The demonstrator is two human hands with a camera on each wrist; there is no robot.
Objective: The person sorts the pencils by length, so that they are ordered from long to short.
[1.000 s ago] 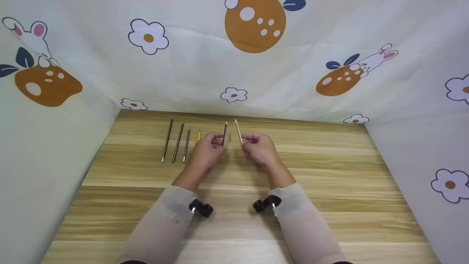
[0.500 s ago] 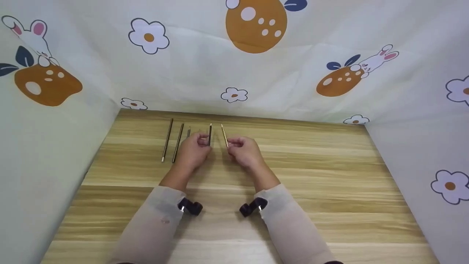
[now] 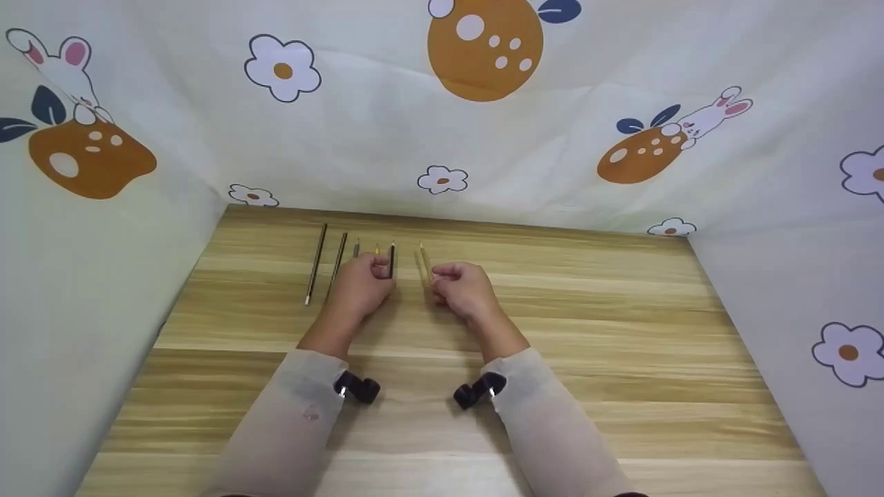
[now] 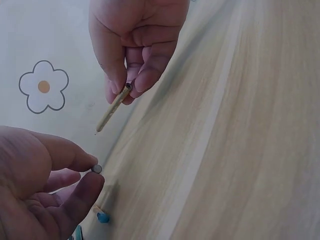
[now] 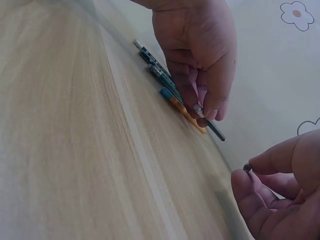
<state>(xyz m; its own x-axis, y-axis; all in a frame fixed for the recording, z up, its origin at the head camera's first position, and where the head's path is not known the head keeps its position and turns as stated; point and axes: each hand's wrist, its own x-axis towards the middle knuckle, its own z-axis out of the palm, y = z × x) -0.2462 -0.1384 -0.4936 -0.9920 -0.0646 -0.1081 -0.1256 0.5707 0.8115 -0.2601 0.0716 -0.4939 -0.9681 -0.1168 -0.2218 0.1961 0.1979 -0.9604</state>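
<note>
My left hand [image 3: 359, 286] pinches a black pencil [image 3: 391, 261] between thumb and fingers, its sharpened tip pointing to the back wall. In the left wrist view only the round end of that pencil [image 4: 96, 169] pokes out at the fingertips. Across from it, my right hand [image 3: 466, 290] pinches a natural-wood pencil [image 3: 424, 261], low over the table and leaning slightly left. A yellow pencil [image 3: 377, 249] lies just left of the black one, mostly hidden behind the left hand; the right wrist view shows its blue end [image 5: 166, 92].
Further left on the wooden table [image 3: 621, 345] lie a grey pencil [image 3: 356, 248], a dark patterned pencil [image 3: 338, 259] and a longer dark pencil [image 3: 315, 266] with a white end, roughly in a row. A patterned cloth wall [image 3: 345, 138] rises behind and at both sides.
Both hands have moved left with their pencils and come down nearer the table. The black pencil is now beside the yellow one, and the left hand covers more of the row.
</note>
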